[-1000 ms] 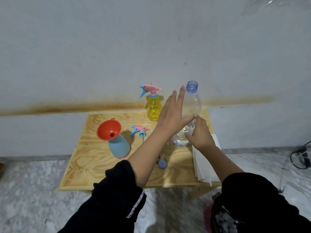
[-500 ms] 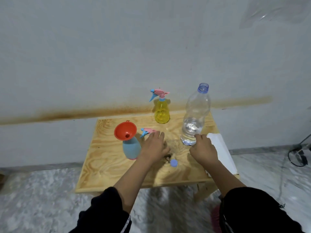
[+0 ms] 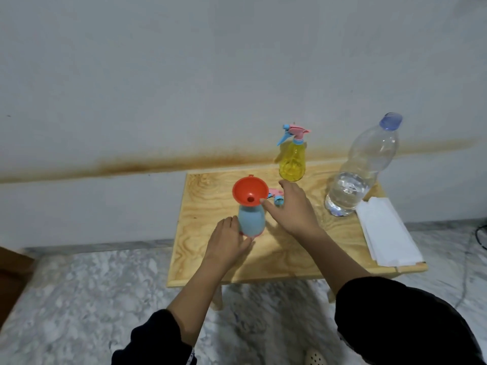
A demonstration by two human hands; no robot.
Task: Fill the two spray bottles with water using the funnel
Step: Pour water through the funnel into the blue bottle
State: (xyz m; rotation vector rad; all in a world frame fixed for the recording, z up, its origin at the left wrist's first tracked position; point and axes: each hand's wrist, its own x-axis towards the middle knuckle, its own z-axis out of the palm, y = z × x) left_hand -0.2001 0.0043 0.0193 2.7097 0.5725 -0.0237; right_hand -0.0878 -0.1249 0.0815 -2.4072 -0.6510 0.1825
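A blue spray bottle (image 3: 251,222) without its head stands at the middle left of the wooden table (image 3: 208,248), with an orange funnel (image 3: 250,192) seated in its neck. My left hand (image 3: 226,241) cups the bottle's lower left side, thumb at its base. My right hand (image 3: 292,209) hovers just right of the funnel, fingers spread, thumb tip at the funnel's stem. The loose pink-and-blue spray head (image 3: 276,196) lies partly hidden behind that hand. A yellow spray bottle (image 3: 292,162) with its head on stands at the back. A clear, uncapped water bottle (image 3: 361,167), about a third full, stands at the right.
A stack of white paper sheets (image 3: 387,233) lies along the table's right edge, overhanging the front corner. The table stands against a stained wall on a marble floor. A dark cable (image 3: 481,235) lies on the floor at the far right.
My right hand left the water bottle's base and moved left to the funnel. My left hand shifted from the table's middle to the blue bottle's side. The view swung left.
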